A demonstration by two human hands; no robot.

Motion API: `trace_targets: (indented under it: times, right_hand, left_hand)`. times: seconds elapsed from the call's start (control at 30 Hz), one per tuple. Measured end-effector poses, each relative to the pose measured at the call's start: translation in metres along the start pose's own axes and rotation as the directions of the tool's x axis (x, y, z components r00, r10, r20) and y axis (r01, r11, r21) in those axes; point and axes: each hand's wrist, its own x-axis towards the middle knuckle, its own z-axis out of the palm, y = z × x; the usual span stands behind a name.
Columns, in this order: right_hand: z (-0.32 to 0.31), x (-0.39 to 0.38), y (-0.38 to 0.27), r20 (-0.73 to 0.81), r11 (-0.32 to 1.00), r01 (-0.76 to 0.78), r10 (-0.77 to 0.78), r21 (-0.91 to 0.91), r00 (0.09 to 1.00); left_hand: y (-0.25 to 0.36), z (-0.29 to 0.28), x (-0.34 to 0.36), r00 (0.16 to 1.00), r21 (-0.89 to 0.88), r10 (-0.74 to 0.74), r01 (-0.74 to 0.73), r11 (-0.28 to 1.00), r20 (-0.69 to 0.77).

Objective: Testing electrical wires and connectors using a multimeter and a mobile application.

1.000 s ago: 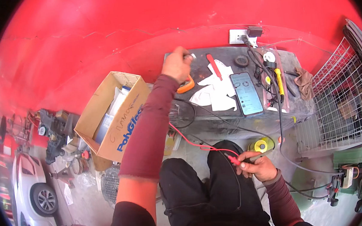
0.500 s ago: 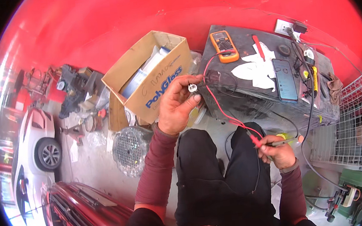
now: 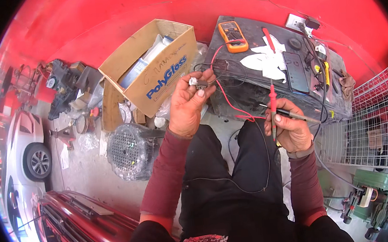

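Pinched in the fingertips of my left hand [image 3: 186,108] is a small grey part [image 3: 201,84] with a whitish end; its exact kind is too small to make out. My right hand [image 3: 293,133] is closed around two multimeter probes. The red probe [image 3: 273,99] points up, while the black probe [image 3: 285,112] lies crosswise with its tip toward my left hand. A red lead [image 3: 223,93] runs from the orange multimeter [image 3: 233,37] on the dark bench down toward my lap. The probes and the small part are apart.
On the dark bench [image 3: 253,33] lie white paper [image 3: 270,70], a red-handled tool [image 3: 268,40], a phone [image 3: 296,73] and cables. An open cardboard box [image 3: 171,77] stands left of it, above a perforated round stool [image 3: 130,152]. A wire rack [image 3: 362,141] and green machine [image 3: 377,183] are at right.
My right hand has risen with the probes, which now cross and point up and left. The small part in my left hand has turned, its clear round face no longer toward me. The view has shifted slightly.
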Motion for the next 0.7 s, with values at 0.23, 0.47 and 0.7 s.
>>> trace_targets:
  times: [0.23,0.47,0.7]
  right_hand:
    - [0.006,0.004,-0.01,-0.062,0.999,-0.026,0.027,0.023,0.998]
    - [0.001,0.004,-0.005,-0.205,1.0,0.015,-0.011,0.016,0.979]
    - [-0.001,0.0,-0.003,-0.2,0.998,0.055,-0.059,-0.026,0.978]
  left_hand:
    - [0.004,-0.003,0.006,0.999,-0.201,-0.017,0.025,0.979,0.041]
    - [0.0,-0.009,0.01,0.999,-0.095,-0.037,0.036,0.995,-0.013]
    - [-0.004,-0.017,0.014,0.999,-0.318,-0.012,0.001,0.948,-0.034]
